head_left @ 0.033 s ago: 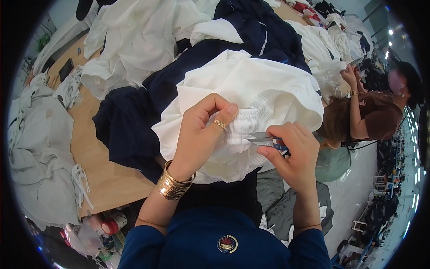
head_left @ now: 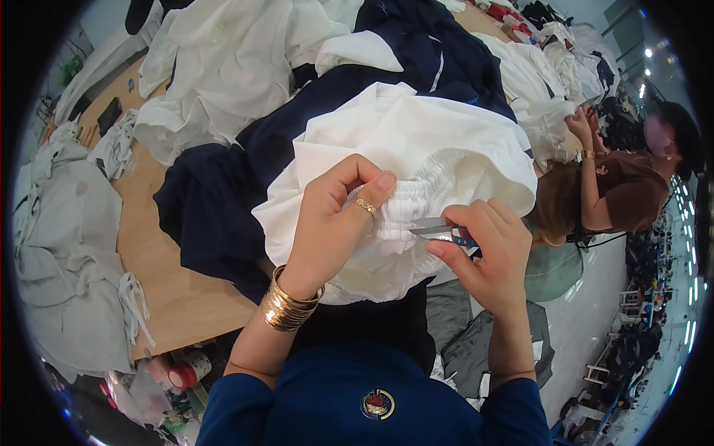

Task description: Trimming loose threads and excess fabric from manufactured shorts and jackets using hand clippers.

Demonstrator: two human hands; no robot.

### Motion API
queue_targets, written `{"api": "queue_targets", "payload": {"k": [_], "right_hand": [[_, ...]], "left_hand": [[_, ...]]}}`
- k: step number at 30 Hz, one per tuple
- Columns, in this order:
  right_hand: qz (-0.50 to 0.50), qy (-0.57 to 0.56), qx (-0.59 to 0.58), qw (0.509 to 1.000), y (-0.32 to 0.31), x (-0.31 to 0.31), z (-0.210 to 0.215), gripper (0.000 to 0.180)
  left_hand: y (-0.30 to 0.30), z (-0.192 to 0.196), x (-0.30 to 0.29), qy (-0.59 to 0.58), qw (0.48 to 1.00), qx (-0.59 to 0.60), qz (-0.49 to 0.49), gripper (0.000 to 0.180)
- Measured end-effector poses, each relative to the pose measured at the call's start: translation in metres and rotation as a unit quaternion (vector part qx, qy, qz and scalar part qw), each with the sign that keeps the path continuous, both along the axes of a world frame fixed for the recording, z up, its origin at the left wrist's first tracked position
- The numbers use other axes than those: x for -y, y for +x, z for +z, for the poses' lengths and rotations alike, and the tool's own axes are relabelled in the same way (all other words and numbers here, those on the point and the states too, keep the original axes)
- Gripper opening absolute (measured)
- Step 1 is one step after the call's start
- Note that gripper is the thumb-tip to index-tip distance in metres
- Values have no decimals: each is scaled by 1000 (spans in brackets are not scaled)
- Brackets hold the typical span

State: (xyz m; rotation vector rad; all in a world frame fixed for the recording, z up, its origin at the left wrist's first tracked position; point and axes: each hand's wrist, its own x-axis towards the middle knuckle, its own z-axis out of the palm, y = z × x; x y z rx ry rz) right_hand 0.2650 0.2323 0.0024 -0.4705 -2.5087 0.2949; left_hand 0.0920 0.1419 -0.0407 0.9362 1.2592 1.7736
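Note:
A white garment (head_left: 357, 126) with a gathered elastic waistband (head_left: 401, 208) lies bunched in front of me. My left hand (head_left: 335, 215) pinches the gathered band between thumb and fingers; the folded fingers behind the cloth are partly hidden. My right hand (head_left: 487, 249) is closed around small thread snips (head_left: 435, 227) with metal blades and a blue handle. The blades stand slightly apart, their tips at the right edge of the band. Whether a thread lies between them cannot be made out.
Navy cloth (head_left: 204, 212) lies under and behind the white garment, with a white heap (head_left: 223, 82) beyond. Pale grey garments (head_left: 63, 245) cover the table's left side. A co-worker (head_left: 625, 178) handles white cloth at the right. Dark grey cloth (head_left: 498, 342) lies below my right forearm.
The snips have shifted very slightly, and the gap between their blades shows a little more clearly. My left hand and the garment hold still.

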Motion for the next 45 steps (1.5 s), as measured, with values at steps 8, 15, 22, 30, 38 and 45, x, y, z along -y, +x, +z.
{"api": "queue_targets", "payload": {"k": [8,15,22,30,38,45], "right_hand": [[28,76,37,996,-4,-6,7,31],[47,42,24,998,-3,-8,2,26],[0,50,24,998,-2,9,2,26],[4,71,56,996,-10,16,10,25],[-1,106,97,990,-11,17,16,23],[14,115,84,990,-12,13,12,22]], "left_hand": [[0,-1,-2,14,1000,-18,-11,18],[-1,-1,-4,-2,999,15,-45,18],[-5,15,0,-58,993,-107,-7,17],[0,21,1,-18,976,-217,18,14],[1,22,0,-60,963,-260,47,18],[2,15,-2,-39,969,-240,53,20]]}}
